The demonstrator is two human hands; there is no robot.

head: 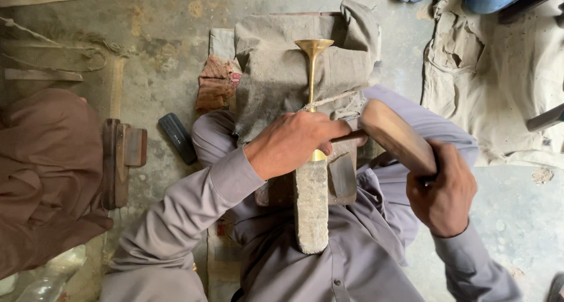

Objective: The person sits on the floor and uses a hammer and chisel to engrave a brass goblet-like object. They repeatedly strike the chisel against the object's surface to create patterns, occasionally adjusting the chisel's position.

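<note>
A grey shirt front fills the bottom of the view, and a rough stone block runs up from it toward the hands. The left hand lies palm-down across the top of that block, grip closed around the stem of a brass trumpet-shaped piece — the flared mouth stands well beyond the knuckles, pointing away from the person, while a short bit of brass shows just under the thumb. A twisted cord crosses the stem right at the fingers. The left forearm comes in from the lower left, sleeve pushed to the wrist.

The right hand is fisted tight on the lower end of a flat wooden mallet, which slants up and left — its broad head sits just beside the left fingertips. The right wrist is bent inward, elbow out to the right.

A grey cloth covers the block behind the brass piece. A dark flat bar lies on the concrete floor to the left.
</note>
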